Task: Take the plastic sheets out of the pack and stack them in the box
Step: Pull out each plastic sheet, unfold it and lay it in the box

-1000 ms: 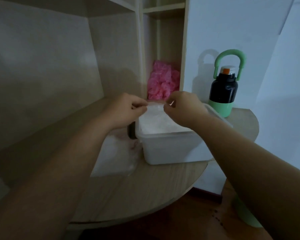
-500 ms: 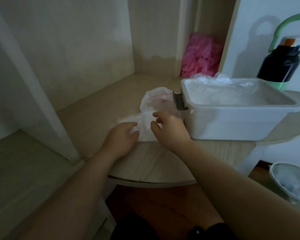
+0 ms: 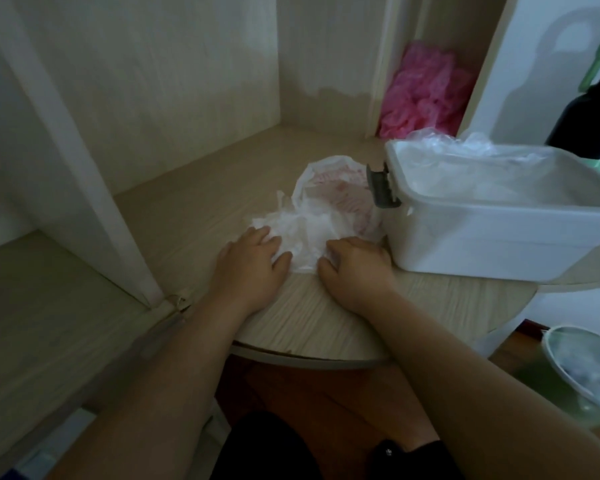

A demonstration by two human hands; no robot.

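Observation:
A clear pack [image 3: 329,188] with pink print lies on the wooden shelf, just left of the white box [image 3: 492,237]. Thin white plastic sheets [image 3: 298,230] spill from the pack's near end. My left hand [image 3: 253,261] lies on the left edge of those sheets with its fingers laid over them. My right hand [image 3: 354,265] touches their right edge, fingers curled onto the plastic beside the box's front corner. The box stands open, with crumpled clear sheets [image 3: 458,150] piled inside and a grey latch [image 3: 381,185] on its left end.
A pink bundle of plastic [image 3: 426,91] sits in the narrow cubby behind the box. A black bottle [image 3: 589,129] with green trim stands at the far right. A bin [image 3: 589,372] with a plastic liner sits on the floor at lower right. A vertical shelf panel [image 3: 94,188] rises at left.
Both hands came down from above the box to the sheets by the pack. In the last half second they barely shifted, settling further onto the plastic.

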